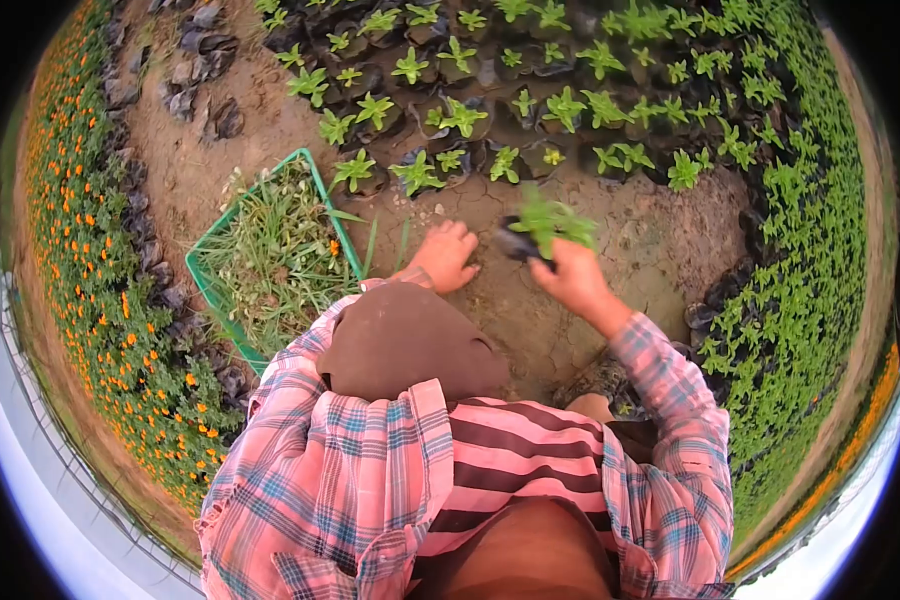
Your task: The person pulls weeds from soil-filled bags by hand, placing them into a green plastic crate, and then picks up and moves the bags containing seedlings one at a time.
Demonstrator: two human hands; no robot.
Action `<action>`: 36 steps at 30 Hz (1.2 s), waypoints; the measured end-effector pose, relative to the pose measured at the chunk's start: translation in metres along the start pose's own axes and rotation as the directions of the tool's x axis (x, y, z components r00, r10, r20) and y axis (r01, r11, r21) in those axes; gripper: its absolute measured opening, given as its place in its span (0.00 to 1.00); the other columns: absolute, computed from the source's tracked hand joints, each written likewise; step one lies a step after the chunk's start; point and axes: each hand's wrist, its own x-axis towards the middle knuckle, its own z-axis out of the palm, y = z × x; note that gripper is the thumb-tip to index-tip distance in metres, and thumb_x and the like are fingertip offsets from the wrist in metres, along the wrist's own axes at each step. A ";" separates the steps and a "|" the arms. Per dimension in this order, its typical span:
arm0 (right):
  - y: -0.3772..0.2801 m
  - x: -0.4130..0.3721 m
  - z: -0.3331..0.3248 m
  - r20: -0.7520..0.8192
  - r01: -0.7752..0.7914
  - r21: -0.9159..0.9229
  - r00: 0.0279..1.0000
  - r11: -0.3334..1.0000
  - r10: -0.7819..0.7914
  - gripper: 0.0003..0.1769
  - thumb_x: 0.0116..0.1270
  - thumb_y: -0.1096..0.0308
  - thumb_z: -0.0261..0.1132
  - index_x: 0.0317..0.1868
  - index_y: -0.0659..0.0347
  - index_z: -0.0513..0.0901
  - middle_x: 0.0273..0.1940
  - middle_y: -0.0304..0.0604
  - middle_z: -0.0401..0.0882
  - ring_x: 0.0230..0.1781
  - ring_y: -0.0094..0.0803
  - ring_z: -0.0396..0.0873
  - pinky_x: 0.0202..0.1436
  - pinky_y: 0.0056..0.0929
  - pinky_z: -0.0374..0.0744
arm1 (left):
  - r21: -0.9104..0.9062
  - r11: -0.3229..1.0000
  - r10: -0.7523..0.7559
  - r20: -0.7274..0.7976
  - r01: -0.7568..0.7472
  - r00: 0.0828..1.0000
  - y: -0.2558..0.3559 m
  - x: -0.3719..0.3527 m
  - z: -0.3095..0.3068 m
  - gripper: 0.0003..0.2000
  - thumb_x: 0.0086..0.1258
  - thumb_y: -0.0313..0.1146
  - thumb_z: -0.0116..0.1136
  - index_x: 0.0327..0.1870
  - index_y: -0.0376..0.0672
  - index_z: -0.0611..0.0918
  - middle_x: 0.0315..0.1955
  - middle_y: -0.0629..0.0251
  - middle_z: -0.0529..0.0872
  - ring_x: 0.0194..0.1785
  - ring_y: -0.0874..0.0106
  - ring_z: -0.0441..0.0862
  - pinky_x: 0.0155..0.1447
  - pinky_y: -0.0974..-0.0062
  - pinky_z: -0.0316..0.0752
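My right hand (578, 285) grips a seedling (555, 222) in a black plastic grow bag (515, 240), above the bare soil in front of me. The plant and bag are tilted and smeared by motion. Beside my knee, my left hand (444, 256) is low over the soil with its fingers loosely bent and apart, and nothing shows in it. To its left stands a green crate (346, 238) full of pulled weeds and grass (275, 225). Just ahead, rows of bagged seedlings (417, 173) stand on the ground.
Dense green plants (800, 270) in dark bags line my right side. Orange-flowered plants (120, 340) run along the left. Crumpled black bags (205, 55) lie at the upper left. Muddy soil (640, 250) lies between me and the seedling rows. My bent knee (410, 340) is close to my left hand.
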 end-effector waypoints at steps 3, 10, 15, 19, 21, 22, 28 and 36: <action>-0.039 0.037 0.041 0.113 0.184 -0.027 0.977 0.983 -0.179 0.07 0.57 0.70 0.62 0.34 0.63 0.76 0.30 0.50 0.78 0.30 0.49 0.80 0.33 0.42 0.78 | -0.154 0.980 0.113 -0.070 -0.123 0.991 0.005 -0.023 0.025 0.21 0.55 0.36 0.64 0.49 0.38 0.77 0.45 0.50 0.77 0.52 0.51 0.74 0.55 0.55 0.70; -0.069 0.087 0.136 0.200 0.386 -0.269 0.919 0.883 -0.340 0.06 0.57 0.71 0.58 0.36 0.61 0.75 0.32 0.45 0.77 0.30 0.39 0.81 0.27 0.37 0.80 | -0.250 0.963 0.153 0.194 -0.102 0.969 -0.003 -0.057 0.053 0.19 0.58 0.36 0.61 0.51 0.41 0.80 0.44 0.49 0.83 0.49 0.53 0.80 0.54 0.57 0.74; -0.045 0.058 0.060 0.316 0.459 -0.203 0.867 0.865 -0.385 0.09 0.57 0.70 0.59 0.38 0.60 0.74 0.36 0.48 0.76 0.34 0.45 0.81 0.32 0.40 0.80 | -0.385 0.923 0.029 0.010 -0.023 1.000 -0.002 -0.065 0.016 0.16 0.60 0.34 0.61 0.48 0.40 0.79 0.42 0.49 0.82 0.46 0.51 0.79 0.52 0.59 0.73; 0.029 -0.001 -0.059 0.428 0.348 -0.313 0.882 0.884 -0.196 0.10 0.55 0.71 0.59 0.39 0.62 0.74 0.37 0.50 0.76 0.37 0.50 0.81 0.39 0.44 0.80 | -0.547 0.784 -0.126 0.322 0.293 0.938 -0.032 -0.080 0.016 0.11 0.67 0.35 0.60 0.42 0.38 0.76 0.37 0.60 0.80 0.41 0.70 0.79 0.46 0.73 0.75; 0.075 -0.040 -0.116 0.375 0.203 -0.476 0.927 0.855 -0.011 0.10 0.55 0.72 0.59 0.38 0.62 0.76 0.37 0.51 0.77 0.38 0.51 0.81 0.40 0.45 0.80 | -0.664 0.644 -0.116 0.406 0.379 0.907 -0.036 -0.083 0.006 0.12 0.69 0.36 0.59 0.45 0.38 0.75 0.39 0.63 0.80 0.41 0.74 0.79 0.46 0.75 0.75; 0.089 -0.057 -0.144 0.324 0.091 -0.583 0.937 0.807 0.128 0.10 0.54 0.72 0.60 0.38 0.62 0.77 0.37 0.52 0.77 0.40 0.50 0.80 0.40 0.45 0.80 | -0.710 0.526 -0.123 0.480 0.468 0.868 -0.030 -0.084 -0.013 0.12 0.70 0.36 0.58 0.47 0.38 0.74 0.40 0.64 0.80 0.42 0.75 0.79 0.47 0.75 0.76; 0.216 -0.128 -0.224 -0.476 -0.575 -0.502 0.807 0.646 0.348 0.07 0.53 0.74 0.60 0.35 0.62 0.78 0.37 0.57 0.78 0.42 0.53 0.79 0.47 0.44 0.79 | -0.807 0.308 -0.214 0.458 0.504 0.863 0.004 -0.086 -0.129 0.14 0.72 0.34 0.55 0.53 0.38 0.73 0.43 0.62 0.79 0.46 0.72 0.78 0.50 0.74 0.76; 0.297 -0.123 -0.246 -0.643 -0.732 -0.295 0.628 0.615 0.439 0.18 0.61 0.77 0.53 0.52 0.58 0.74 0.47 0.64 0.71 0.45 0.61 0.77 0.50 0.48 0.78 | -0.723 0.669 -0.386 -0.137 0.175 0.912 0.083 -0.088 -0.278 0.11 0.72 0.32 0.54 0.51 0.39 0.73 0.41 0.66 0.78 0.41 0.75 0.75 0.48 0.75 0.73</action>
